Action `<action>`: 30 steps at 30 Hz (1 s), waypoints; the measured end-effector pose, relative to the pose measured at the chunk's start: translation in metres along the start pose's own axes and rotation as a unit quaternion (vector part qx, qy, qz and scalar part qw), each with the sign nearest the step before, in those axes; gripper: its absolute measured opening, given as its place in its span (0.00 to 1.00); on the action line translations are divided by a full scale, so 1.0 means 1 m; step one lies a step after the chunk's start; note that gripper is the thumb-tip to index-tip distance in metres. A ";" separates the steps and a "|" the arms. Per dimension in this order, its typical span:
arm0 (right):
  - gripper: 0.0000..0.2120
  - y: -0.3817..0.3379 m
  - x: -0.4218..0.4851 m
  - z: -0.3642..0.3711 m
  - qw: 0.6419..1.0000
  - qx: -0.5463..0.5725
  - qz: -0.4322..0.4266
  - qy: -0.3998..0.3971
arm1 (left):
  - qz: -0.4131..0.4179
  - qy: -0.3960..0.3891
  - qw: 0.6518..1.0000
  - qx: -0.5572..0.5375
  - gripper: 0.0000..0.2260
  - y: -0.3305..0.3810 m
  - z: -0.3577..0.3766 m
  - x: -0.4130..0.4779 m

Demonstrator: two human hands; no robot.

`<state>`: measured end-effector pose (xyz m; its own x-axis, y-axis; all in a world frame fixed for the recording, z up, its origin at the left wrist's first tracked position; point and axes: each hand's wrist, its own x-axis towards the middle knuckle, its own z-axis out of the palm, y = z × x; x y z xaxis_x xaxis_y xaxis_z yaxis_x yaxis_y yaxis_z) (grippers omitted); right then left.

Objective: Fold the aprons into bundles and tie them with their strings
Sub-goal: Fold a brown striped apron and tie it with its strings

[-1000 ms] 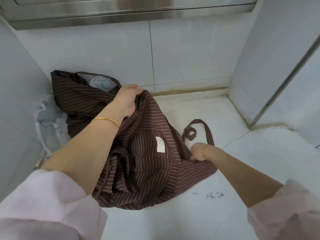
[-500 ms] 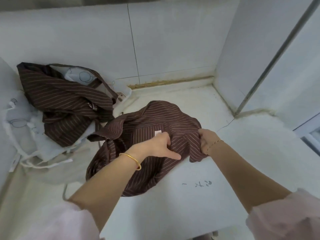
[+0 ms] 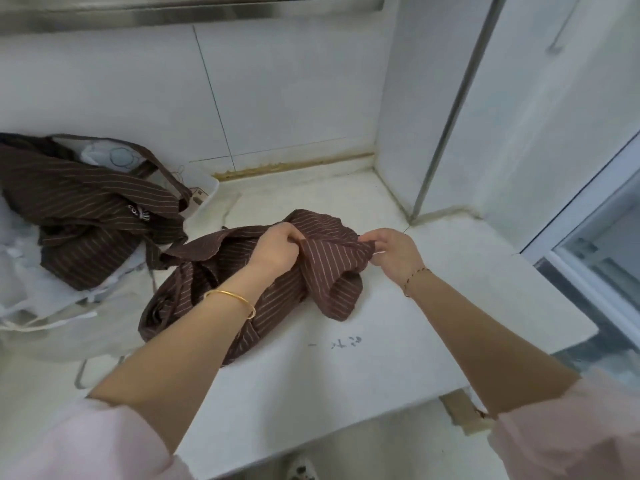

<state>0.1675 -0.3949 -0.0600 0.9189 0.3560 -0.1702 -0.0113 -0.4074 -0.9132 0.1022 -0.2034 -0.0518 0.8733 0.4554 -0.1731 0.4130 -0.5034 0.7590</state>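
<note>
A brown striped apron [image 3: 214,271] lies crumpled on the white counter [image 3: 346,375] in front of me. My left hand [image 3: 277,249] pinches a fold of its upper edge near the middle. My right hand [image 3: 393,249] grips the same edge a little to the right, and the cloth between them is lifted off the counter. A loose flap hangs down below the hands. Its strings are hidden in the folds.
A heap of more brown striped aprons [image 3: 86,209] and white cloth [image 3: 41,306] fills the counter's left side. Tiled walls close the back and right. The counter's front edge [image 3: 346,455] drops to the floor; a glass-fronted unit [image 3: 602,265] stands at right.
The apron was pulled off the heap toward the middle of the counter. Both hands shifted to its upper edge and raised it, with the left hand moving up from the label area.
</note>
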 end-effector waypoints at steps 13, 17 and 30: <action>0.12 0.035 -0.105 -0.141 0.979 0.014 -0.118 0.168 | 0.245 -0.126 0.917 0.290 0.39 0.094 0.071 -0.104; 0.13 0.027 -0.145 -0.186 0.979 -0.029 -0.124 0.159 | 0.276 -0.083 0.948 0.138 0.18 0.127 0.093 -0.137; 0.06 0.019 -0.199 -0.242 0.950 0.290 -0.016 -0.115 | -0.041 -0.300 0.925 -0.229 0.10 0.164 0.097 -0.180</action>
<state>0.0795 -0.6768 0.0459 0.8123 0.5624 -0.1545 -0.2617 0.1147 -0.9583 0.0382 -0.4388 0.0433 0.8868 -0.0809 -0.4550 0.4514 -0.0591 0.8903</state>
